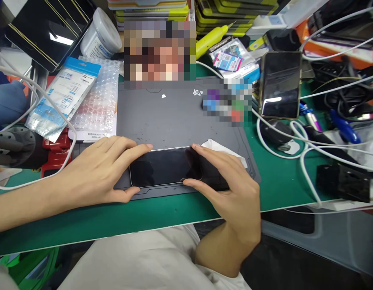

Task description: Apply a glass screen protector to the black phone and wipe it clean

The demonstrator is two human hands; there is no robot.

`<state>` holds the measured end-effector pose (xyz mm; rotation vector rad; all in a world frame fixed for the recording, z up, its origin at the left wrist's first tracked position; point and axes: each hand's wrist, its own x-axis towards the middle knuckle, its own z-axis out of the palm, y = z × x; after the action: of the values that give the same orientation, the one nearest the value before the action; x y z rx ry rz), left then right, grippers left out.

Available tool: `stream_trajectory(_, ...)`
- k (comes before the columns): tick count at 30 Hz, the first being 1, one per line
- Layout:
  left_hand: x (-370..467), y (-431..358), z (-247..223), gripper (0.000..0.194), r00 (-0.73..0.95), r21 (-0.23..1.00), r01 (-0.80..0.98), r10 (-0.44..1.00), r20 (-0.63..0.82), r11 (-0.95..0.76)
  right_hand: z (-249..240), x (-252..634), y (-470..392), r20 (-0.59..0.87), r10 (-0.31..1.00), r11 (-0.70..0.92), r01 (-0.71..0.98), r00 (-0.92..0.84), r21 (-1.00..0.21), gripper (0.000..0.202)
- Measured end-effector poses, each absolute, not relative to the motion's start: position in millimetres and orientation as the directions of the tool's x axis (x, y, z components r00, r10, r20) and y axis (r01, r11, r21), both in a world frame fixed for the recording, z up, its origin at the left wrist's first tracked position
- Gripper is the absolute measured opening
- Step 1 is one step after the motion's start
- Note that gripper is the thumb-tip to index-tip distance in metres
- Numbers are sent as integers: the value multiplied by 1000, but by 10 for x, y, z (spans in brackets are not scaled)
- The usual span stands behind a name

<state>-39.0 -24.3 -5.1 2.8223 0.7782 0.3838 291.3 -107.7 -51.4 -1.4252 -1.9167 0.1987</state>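
The smooth green tabletop (162,213) runs across in front of the person, and a dark grey rectangular mat (171,121) lies on it, a good flat base. The left hand (104,169) is clamped on the left end of a black, pale-rimmed rectangular phone (165,165), fingertip at the far edge, thumb at the near; the right hand (235,181) grips farther right the same way. The phone lies screen up toward the mat's near side. I'd press lightly and evenly, touching rim rather than glass. The thin white sheet (215,145) and tiny white scrap (164,96) are best left clear of it.
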Motion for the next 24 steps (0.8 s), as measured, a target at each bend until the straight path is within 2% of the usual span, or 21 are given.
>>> stream_trajectory(14,-434,-193,-66,73,843,168,469,496,209,-867,-511,2900,-1027,460,883,365,750,-92,-552,61)
stream_trajectory(16,-439,-176,-81,71,844,157,461,486,229,-874,-525,2888,-1015,502,864,362,726,-26,-584,59)
stream_trajectory(20,-443,-152,-75,69,850,169,443,472,234,-881,-561,2865,-1008,621,751,306,716,223,-627,39)
stream_trajectory(24,-446,-141,-43,65,856,177,434,466,223,-883,-576,2869,-1002,601,714,221,698,361,-681,31)
